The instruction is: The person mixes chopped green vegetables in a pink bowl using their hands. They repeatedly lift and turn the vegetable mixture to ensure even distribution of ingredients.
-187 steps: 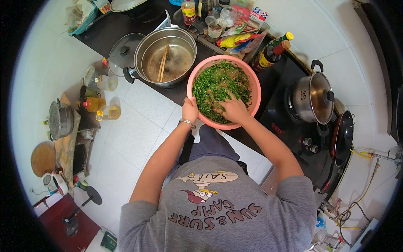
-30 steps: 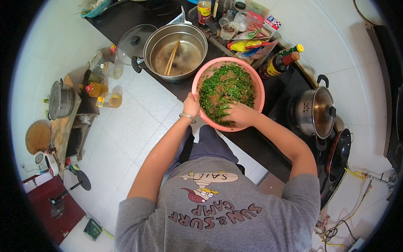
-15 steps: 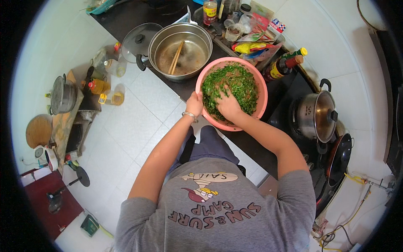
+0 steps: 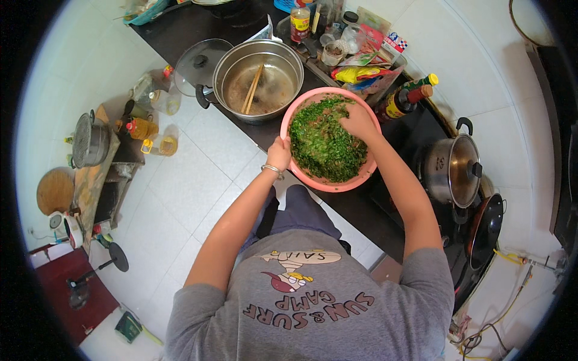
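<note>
Head view: clasps with the bare left hand [image 4: 279,153] the left rim of a round pink plastic bowl [image 4: 330,186], in a grip closed around the edge. Wears a thin silver bracelet [image 4: 273,171] on that wrist. Reaches with the bare right hand [image 4: 359,123] into the far right part of the bowl, touching a heap of finely chopped green leaves [image 4: 325,144] mixed with brownish bits. Cannot tell the state of the right grip, with fingertips partly hidden in the greens.

As for the bowl, stands at the front edge of a long black counter [image 4: 174,33]. Just beside it on the left, see a wide stainless steel pot [image 4: 283,75] with a black handle, and inside, leaning together, a pair of pale wooden chopsticks [image 4: 253,89]. Left of the pot, see a round clear glass lid [image 4: 194,69] with a black knob, reaching past the counter's edge.

Beyond the bowl on the right, note a dark bottle with a red-brown cap [image 4: 394,107] and, near it, a green bottle with a yellow cap [image 4: 423,82]. Farther right, note a lidded stainless steel pot [image 4: 438,171], well apart from the bowl.
</note>
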`<state>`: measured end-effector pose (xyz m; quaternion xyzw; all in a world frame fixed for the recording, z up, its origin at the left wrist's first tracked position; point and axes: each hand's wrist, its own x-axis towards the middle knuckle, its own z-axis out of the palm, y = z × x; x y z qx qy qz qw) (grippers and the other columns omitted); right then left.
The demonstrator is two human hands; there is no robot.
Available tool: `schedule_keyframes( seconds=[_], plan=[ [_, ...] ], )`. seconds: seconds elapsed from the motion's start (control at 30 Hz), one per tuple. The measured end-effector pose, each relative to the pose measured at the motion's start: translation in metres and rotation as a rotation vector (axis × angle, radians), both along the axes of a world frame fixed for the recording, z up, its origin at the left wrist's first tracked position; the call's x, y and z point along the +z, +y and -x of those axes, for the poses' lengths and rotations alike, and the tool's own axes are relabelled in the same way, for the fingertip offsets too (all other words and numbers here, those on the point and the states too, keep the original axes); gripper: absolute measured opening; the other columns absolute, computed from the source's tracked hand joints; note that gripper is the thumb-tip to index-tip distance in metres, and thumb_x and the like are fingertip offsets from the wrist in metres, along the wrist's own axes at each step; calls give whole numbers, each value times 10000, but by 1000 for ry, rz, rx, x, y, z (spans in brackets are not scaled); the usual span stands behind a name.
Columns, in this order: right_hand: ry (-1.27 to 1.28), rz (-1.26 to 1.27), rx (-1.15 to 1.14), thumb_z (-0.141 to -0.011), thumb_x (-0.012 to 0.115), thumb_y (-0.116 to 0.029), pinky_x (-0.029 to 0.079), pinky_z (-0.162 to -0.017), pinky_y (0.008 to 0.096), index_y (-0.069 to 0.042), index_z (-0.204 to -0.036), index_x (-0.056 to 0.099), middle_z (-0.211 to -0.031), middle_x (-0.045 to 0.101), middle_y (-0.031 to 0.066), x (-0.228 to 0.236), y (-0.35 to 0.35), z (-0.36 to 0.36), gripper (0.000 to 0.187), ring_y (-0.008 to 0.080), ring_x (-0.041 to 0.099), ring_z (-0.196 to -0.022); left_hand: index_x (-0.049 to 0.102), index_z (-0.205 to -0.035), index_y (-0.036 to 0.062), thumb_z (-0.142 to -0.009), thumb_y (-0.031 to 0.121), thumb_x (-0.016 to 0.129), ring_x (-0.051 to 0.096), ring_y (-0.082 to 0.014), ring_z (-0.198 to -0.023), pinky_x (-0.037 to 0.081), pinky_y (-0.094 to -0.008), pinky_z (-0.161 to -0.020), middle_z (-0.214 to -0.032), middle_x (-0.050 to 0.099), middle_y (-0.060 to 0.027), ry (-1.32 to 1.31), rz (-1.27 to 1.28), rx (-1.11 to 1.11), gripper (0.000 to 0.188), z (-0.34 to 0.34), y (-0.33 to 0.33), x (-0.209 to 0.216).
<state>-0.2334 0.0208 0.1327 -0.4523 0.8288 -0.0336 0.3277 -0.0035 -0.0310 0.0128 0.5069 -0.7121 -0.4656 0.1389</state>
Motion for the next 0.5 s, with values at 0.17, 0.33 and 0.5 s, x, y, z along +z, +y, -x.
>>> schedule_keyframes(
  seconds=[0.17, 0.33, 0.5],
  plan=[
    [95, -18, -112, -817, 485, -207, 452, -655, 375, 39, -1307, 316, -1030, 561, 209, -58, -25, 7, 574, 257, 574, -769, 485, -846, -26, -896, 311, 402, 547, -457, -765, 420, -504, -687, -758, 561, -305, -22, 3, -15, 351, 0, 1, 3],
    [-316, -158, -250, -847, 466, -271, 346, -948, 395, -2, -1326, 301, -1318, 385, 162, -50, -50, 6, 573, 274, 428, -1155, 482, -828, -30, -900, 321, 400, 547, -454, -737, 424, -493, -648, -740, 560, -295, -5, 24, 6, 368, 0, 2, 1],
    [-448, -32, -169, -820, 505, -219, 337, -967, 382, -16, -1266, 402, -1339, 354, 154, -51, -52, 3, 500, 261, 371, -1206, 486, -827, -34, -900, 324, 403, 548, -453, -722, 424, -492, -627, -734, 558, -294, 15, 61, 28, 374, 1, 2, -7]
  ],
)
